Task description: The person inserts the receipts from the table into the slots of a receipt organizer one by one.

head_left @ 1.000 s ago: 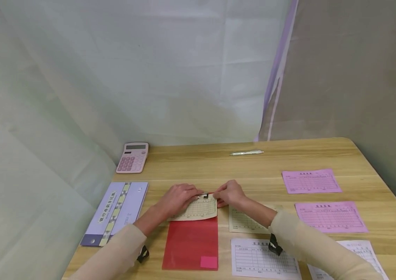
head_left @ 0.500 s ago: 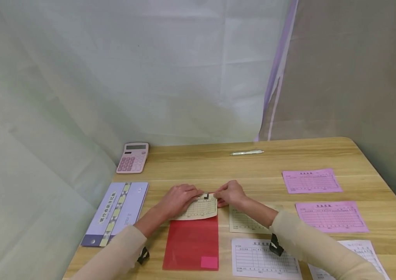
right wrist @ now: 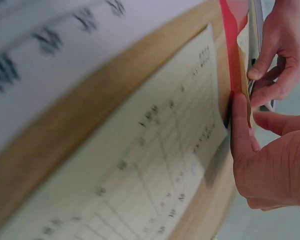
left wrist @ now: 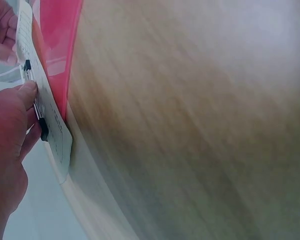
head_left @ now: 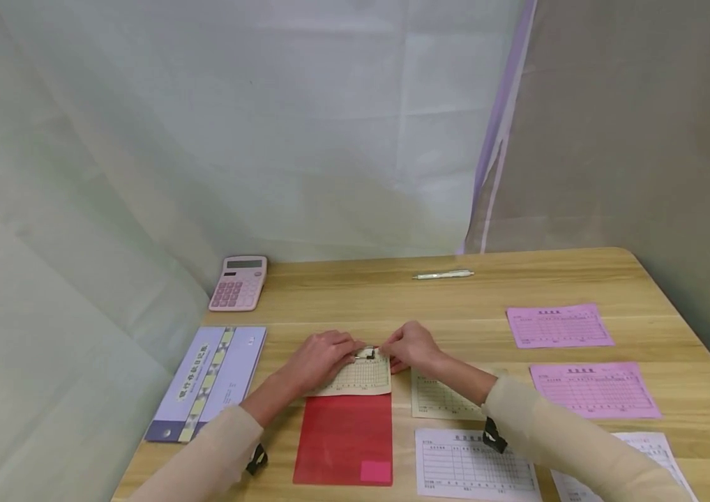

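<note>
A pale yellow printed form (head_left: 358, 376) lies over the top part of a red folder (head_left: 342, 439). Across the form's upper edge sits a metal clip with black ends (left wrist: 43, 129). My left hand (head_left: 323, 355) pinches this clip, its thumb on the metal in the left wrist view, fingers partly hidden behind. My right hand (head_left: 414, 346) pinches the form's upper right corner at the folder's edge. In the right wrist view, its index finger (right wrist: 240, 120) runs along the red edge, with the thumb on the other side.
A second yellow form (head_left: 443, 397) and a white form (head_left: 474, 464) lie right of the folder. Pink forms (head_left: 559, 325) are farther right. A purple ledger (head_left: 207, 380) and pink calculator (head_left: 238, 283) stand left; a pen (head_left: 443, 275) lies at the back.
The right hand has shifted slightly left at the form's corner. The form's right edge now lies straighter along the folder. My left hand stays at the clip.
</note>
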The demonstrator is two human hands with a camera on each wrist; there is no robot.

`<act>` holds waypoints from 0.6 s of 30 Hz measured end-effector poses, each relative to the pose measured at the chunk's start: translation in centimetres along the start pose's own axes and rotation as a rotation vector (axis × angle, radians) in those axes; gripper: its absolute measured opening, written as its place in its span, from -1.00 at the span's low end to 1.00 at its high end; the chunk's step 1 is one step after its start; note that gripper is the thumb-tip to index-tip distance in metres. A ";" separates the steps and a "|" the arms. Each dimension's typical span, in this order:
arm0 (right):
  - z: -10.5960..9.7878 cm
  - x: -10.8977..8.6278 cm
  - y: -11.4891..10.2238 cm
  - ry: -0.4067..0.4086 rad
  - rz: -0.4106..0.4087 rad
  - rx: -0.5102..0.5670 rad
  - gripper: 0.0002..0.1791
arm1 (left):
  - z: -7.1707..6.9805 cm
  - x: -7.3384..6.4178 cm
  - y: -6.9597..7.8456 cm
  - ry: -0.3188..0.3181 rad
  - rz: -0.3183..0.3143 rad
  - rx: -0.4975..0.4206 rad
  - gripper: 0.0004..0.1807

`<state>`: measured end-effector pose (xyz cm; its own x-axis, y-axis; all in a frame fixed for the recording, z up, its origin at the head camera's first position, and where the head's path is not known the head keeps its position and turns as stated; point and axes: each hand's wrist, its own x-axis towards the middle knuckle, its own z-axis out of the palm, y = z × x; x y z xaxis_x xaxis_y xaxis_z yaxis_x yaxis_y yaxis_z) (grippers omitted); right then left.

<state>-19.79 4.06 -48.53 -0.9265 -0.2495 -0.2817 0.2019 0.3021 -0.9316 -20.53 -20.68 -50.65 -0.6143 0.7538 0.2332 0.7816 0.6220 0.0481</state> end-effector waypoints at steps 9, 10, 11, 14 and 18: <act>0.1 0.6 -0.3 0.005 -0.035 -0.146 -0.89 | 0.3 0.0 -0.1 0.058 0.058 0.045 -0.68; 0.1 0.7 -0.2 0.010 -0.036 -0.149 -0.89 | 0.3 0.0 -0.1 0.058 0.058 0.046 -0.69; 0.2 0.7 -0.2 0.015 -0.037 -0.151 -0.89 | 0.2 0.0 0.0 0.059 0.058 0.047 -0.69; 0.2 0.8 0.0 0.031 -0.035 -0.155 -0.88 | 0.1 0.0 0.1 0.060 0.060 0.048 -0.70; 0.3 0.8 0.1 0.039 -0.038 -0.157 -0.88 | 0.1 0.0 0.1 0.072 0.070 0.056 -0.70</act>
<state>-20.43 3.62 -48.93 -0.9448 -0.2285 -0.2348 0.1170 0.4339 -0.8933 -20.47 -20.63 -50.78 -0.5472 0.7800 0.3034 0.8137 0.5807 -0.0252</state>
